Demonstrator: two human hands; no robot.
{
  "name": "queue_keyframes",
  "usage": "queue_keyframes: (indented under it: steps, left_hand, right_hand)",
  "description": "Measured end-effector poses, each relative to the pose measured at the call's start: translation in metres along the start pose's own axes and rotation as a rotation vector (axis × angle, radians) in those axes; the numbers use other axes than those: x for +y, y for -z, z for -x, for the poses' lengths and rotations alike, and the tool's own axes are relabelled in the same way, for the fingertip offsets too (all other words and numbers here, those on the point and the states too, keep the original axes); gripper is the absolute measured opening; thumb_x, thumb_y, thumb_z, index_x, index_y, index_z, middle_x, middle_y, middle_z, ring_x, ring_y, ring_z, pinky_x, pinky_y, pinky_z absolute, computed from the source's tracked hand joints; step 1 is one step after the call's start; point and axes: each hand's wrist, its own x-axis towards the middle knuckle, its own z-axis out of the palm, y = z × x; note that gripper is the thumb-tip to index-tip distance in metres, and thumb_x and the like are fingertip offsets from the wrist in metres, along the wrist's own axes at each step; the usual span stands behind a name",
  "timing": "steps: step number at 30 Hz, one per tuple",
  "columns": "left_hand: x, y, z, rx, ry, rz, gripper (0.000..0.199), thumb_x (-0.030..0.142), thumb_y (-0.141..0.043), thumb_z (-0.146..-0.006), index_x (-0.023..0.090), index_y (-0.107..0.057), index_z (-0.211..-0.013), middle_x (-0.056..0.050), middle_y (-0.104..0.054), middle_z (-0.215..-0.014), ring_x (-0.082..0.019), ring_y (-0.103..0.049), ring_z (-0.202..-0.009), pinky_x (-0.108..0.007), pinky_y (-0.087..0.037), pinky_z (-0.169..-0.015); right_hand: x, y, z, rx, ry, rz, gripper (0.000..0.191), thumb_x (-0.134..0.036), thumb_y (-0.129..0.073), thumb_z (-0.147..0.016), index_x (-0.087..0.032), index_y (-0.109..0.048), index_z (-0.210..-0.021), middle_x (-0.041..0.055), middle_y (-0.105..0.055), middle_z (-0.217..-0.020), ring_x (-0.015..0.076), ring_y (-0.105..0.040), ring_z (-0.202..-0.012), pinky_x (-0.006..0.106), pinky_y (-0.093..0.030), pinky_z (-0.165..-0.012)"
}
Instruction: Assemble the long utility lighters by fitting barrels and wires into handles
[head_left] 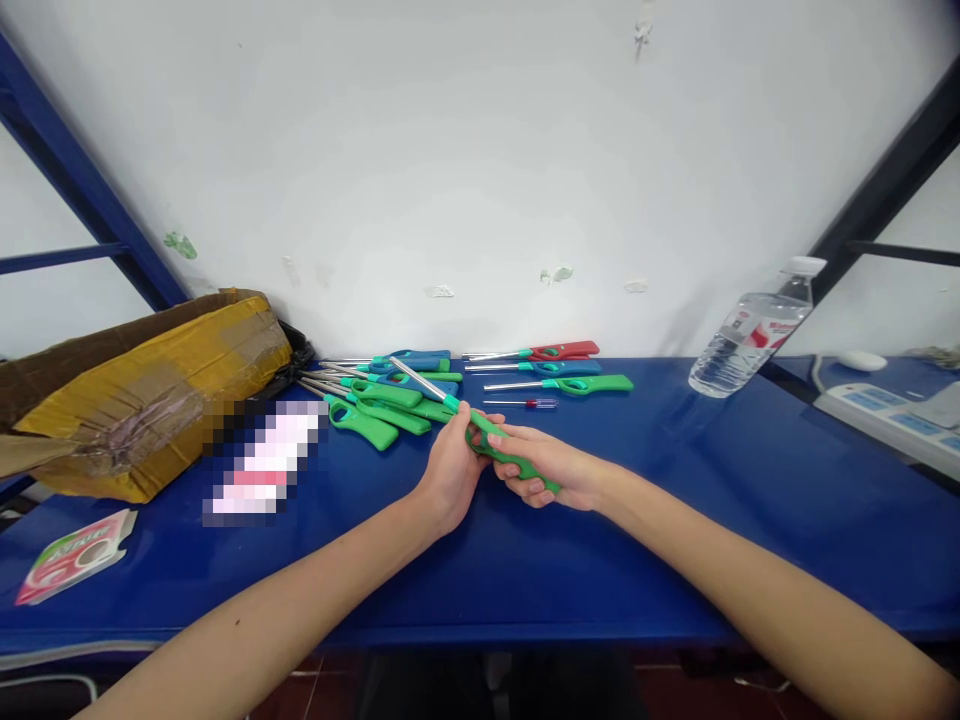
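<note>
Plainly, a blue table point(637, 580) is spreading below, a taped box point(180, 390) sitting at its left, a heap of lighters point(386, 393) lying nearby. Above the table, the left hand point(451, 465), fingers closed, is gripping one green lighter point(484, 425); the right hand point(553, 463) is clasping its handle with curled fingers. Beyond, a screwdriver point(540, 403) is lying.

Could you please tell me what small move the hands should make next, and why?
I would probably ease the left hand off the green lighter and let the right hand carry it alone. The right hand's fingers wrap the handle, while the left grips farther forward, near the base of the metal rod, so its hold seems less needed.
</note>
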Motion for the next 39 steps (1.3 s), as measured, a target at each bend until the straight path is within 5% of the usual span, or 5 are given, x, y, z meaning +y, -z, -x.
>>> queue_keyframes:
  steps: [5, 11, 18, 26, 39]
  left_hand:
    - [0.000, 0.000, 0.000, -0.013, 0.000, -0.001, 0.034, 0.043, -0.054, -0.099, 0.017, -0.058, -0.077, -0.006, -0.069, -0.095, -0.015, -0.061, -0.074, -0.028, -0.049, -0.071]
    - [-0.002, -0.002, 0.002, 0.004, 0.025, 0.003, 0.033, 0.036, -0.047, -0.103, 0.016, -0.057, -0.078, -0.006, -0.069, -0.092, -0.011, -0.055, -0.065, -0.026, -0.049, -0.068]
    - [-0.001, 0.000, -0.002, 0.008, 0.027, -0.004, 0.031, 0.040, -0.055, -0.098, 0.017, -0.056, -0.077, -0.006, -0.069, -0.091, -0.015, -0.061, -0.072, -0.029, -0.050, -0.071]
    - [-0.002, 0.002, -0.003, -0.036, -0.027, -0.028, 0.041, 0.054, -0.066, -0.089, 0.018, -0.057, -0.074, 0.001, -0.056, -0.068, -0.014, -0.054, -0.066, -0.028, -0.050, -0.070]
    - [-0.004, -0.002, 0.001, 0.032, -0.033, -0.002, 0.031, 0.043, -0.062, -0.094, 0.017, -0.058, -0.078, -0.005, -0.069, -0.093, -0.015, -0.059, -0.075, -0.029, -0.050, -0.077]
  right_hand:
    - [-0.001, 0.000, 0.001, -0.001, -0.017, -0.010, 0.028, -0.051, -0.056, -0.095, -0.027, -0.047, -0.105, -0.0098, -0.039, -0.063, 0.0023, -0.024, -0.038, 0.011, -0.018, -0.033]
    - [-0.001, -0.005, 0.003, 0.069, -0.060, 0.031, 0.033, -0.058, -0.049, -0.096, -0.026, -0.042, -0.097, -0.0103, -0.037, -0.060, 0.0027, -0.021, -0.037, 0.011, -0.017, -0.032]
    - [0.001, 0.002, -0.001, 0.002, -0.061, -0.041, 0.029, -0.055, -0.049, -0.097, -0.026, -0.045, -0.099, -0.0087, -0.041, -0.064, 0.0027, -0.025, -0.038, 0.010, -0.021, -0.034]
    - [-0.001, -0.001, -0.003, 0.022, -0.003, -0.112, 0.032, -0.049, -0.038, -0.102, -0.021, -0.053, -0.097, -0.0060, -0.041, -0.061, 0.0049, -0.030, -0.041, 0.014, -0.030, -0.038]
    - [0.001, -0.015, -0.004, 0.110, 0.013, -0.114, 0.032, -0.049, -0.044, -0.101, -0.020, -0.049, -0.090, -0.0070, -0.039, -0.056, 0.0043, -0.027, -0.042, 0.013, -0.028, -0.039]
